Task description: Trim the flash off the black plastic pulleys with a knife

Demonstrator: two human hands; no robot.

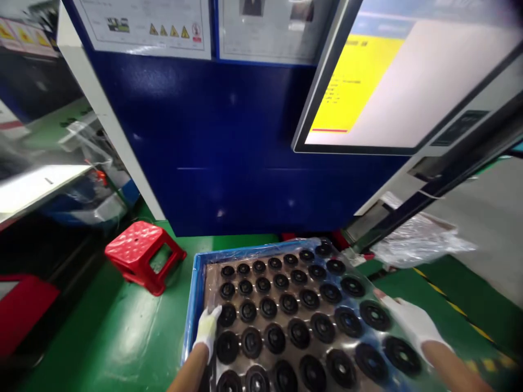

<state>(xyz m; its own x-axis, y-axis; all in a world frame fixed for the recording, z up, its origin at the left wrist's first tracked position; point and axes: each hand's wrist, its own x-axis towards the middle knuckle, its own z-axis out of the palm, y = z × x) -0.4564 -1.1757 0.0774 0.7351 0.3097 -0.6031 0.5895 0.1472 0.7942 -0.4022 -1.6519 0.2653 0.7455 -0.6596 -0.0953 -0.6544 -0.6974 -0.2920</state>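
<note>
A clear plastic blister tray [212, 286] spreads across the lower middle, with rows of black round parts [274, 337] seated in its pockets. Its left side lies over a blue crate [190, 310], while the right side reaches past the crate. My left hand [207, 328], in a white glove, has its fingers closed on the tray's left edge. On the opposite edge is my right hand [411, 324], also white-gloved, with bare fingertips showing and the grip closed around the rim. A brown surface shows through the clear plastic.
A dark blue machine panel [241, 141] stands in front, with a tilted screen [379, 81] at upper right. A red stool [141, 247] is on the green floor to the left. Clear plastic wrap [425, 239] lies at right, near a dark slanted bar [449, 182].
</note>
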